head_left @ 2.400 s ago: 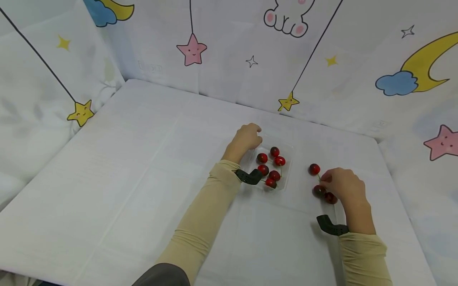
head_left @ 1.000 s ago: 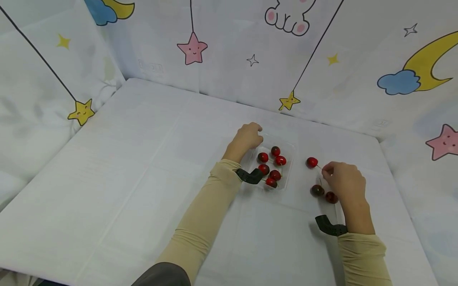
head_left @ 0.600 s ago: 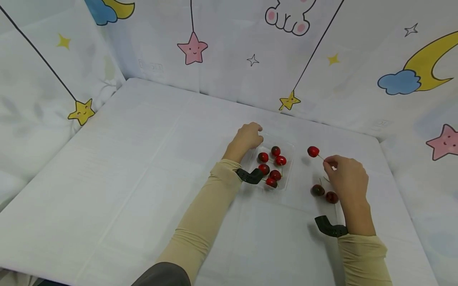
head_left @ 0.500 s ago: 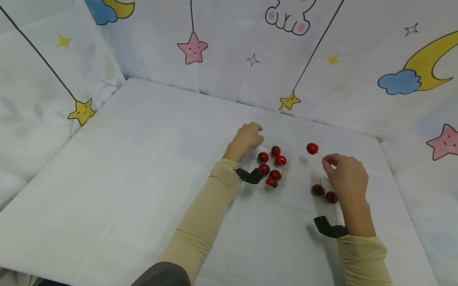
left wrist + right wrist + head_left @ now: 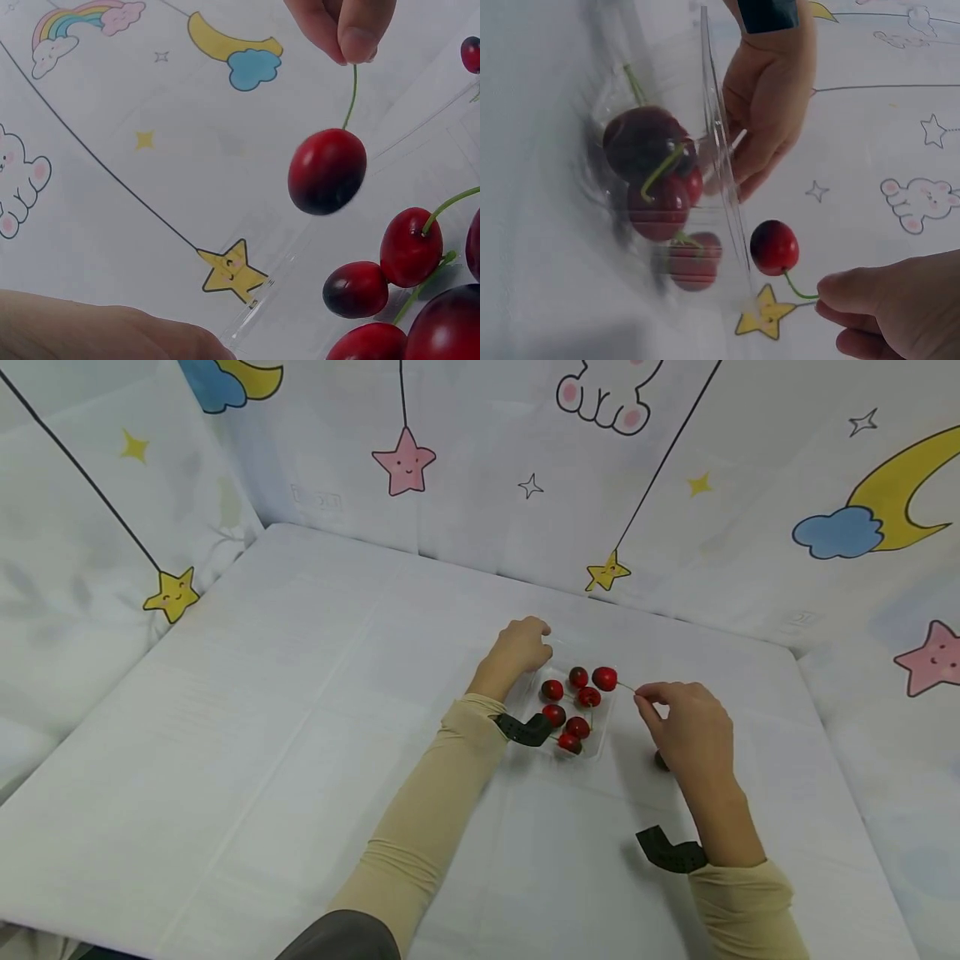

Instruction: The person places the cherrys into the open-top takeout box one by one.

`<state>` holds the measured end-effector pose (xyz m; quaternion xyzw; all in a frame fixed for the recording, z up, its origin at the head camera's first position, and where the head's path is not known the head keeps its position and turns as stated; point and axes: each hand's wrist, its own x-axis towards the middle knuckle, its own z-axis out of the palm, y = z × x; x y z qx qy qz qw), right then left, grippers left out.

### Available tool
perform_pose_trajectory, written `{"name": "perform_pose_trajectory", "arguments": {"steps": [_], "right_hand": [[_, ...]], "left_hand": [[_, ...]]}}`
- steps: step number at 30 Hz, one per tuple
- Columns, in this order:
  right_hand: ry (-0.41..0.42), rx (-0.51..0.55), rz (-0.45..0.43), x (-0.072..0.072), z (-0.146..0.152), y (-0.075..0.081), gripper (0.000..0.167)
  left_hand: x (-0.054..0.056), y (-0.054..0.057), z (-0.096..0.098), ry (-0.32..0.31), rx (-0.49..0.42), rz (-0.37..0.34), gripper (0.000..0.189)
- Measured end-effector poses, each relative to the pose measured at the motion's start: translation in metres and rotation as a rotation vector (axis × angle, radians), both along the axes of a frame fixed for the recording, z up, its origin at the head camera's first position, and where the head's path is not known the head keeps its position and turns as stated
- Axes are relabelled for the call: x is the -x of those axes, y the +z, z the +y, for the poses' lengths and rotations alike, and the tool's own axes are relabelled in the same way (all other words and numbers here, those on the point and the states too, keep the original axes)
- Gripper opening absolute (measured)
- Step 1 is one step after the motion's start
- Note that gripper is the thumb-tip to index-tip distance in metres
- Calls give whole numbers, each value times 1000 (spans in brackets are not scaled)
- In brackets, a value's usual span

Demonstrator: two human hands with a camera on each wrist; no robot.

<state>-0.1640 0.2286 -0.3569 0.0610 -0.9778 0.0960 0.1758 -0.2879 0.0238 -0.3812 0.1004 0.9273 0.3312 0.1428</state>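
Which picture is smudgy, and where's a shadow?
Right wrist view: the box and the cherries in it look smeared; head view: a soft shadow lies on the table beside the right sleeve; left wrist view: rather dim.

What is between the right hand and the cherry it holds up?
Just a thin green stem. In the left wrist view, the right hand pinches its top and the cherry hangs below.

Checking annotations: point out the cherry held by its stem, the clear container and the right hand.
Held cherry (image 5: 328, 171): left wrist view, middle of the fruit.
Clear container (image 5: 708, 73): right wrist view, on its rim.
Right hand (image 5: 692, 727): head view, back of the hand.
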Motion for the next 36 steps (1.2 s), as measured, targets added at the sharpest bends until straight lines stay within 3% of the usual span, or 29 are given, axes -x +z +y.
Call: {"name": "perform_pose_trajectory", "arguments": {"steps": [13, 36], "right_hand": [[91, -53, -57, -1, -20, -17, 13], [181, -101, -33, 1, -25, -29, 15]], "left_hand": [[-2, 4, -1, -1, -3, -8, 44], [-2, 5, 1, 5, 13, -10, 44]]}}
